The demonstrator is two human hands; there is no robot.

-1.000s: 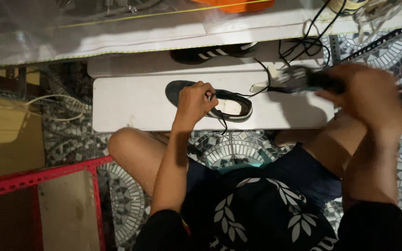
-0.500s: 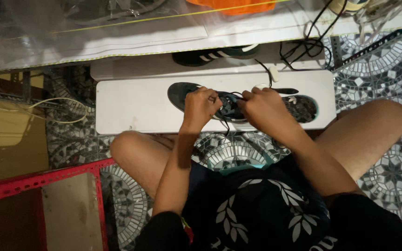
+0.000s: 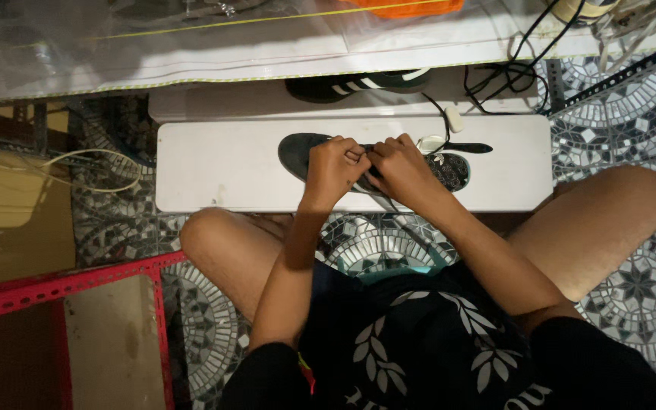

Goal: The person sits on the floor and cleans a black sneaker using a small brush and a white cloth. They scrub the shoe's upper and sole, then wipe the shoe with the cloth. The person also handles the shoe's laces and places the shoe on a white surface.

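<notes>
Since the earlier frames, the right hand (image 3: 404,168) has been brought in from the far right and is now set knuckle to knuckle against the left hand (image 3: 335,165) over the dark low-cut sneaker (image 3: 298,152), which lies on its side on the long white board (image 3: 222,167) laid across the patterned mosaic floor (image 3: 632,114). Both hands are curled closed, and the fingertips are pressed together on what appears to be the dark shoelace (image 3: 471,147) at the middle of the shoe; the exact pinch is hidden by the knuckles. A loose end of that lace is seen trailing to the right, beside a small white object (image 3: 454,119) on the board. A second dark sneaker with white stripes (image 3: 358,83) is parked just behind the board, under the edge of the counter covered in clear plastic sheet (image 3: 191,53). Black cables (image 3: 510,72) hang near the right end.

For the lacing to be done well, the shoe is best kept pinned against the board by the left hand while the lace is fed by the right, with short pulls so that the tension is kept even; the trailing end should be kept clear of the cables. A red metal frame (image 3: 62,285) stands apart at lower left
</notes>
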